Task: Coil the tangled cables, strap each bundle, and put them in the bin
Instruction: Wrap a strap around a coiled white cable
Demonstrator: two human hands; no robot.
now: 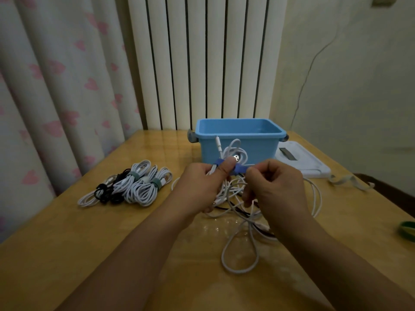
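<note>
My left hand (203, 185) grips a coiled white cable bundle (235, 151), thumb pressed on a blue strap (239, 169) wrapped around it. My right hand (276, 187) pinches the strap's free end just to the right. Below both hands a tangle of white and black cables (242, 221) lies on the wooden table (89, 243), with one white loop reaching toward me. Several strapped bundles (134, 182), white and black, lie to the left. The blue bin (240, 140) stands right behind my hands; no cable shows inside it.
A white lid (303, 160) lies right of the bin, with a pale loose strap (350, 181) beside it. A green and yellow ring (407, 228) sits at the right edge. Curtains and a radiator stand behind the table.
</note>
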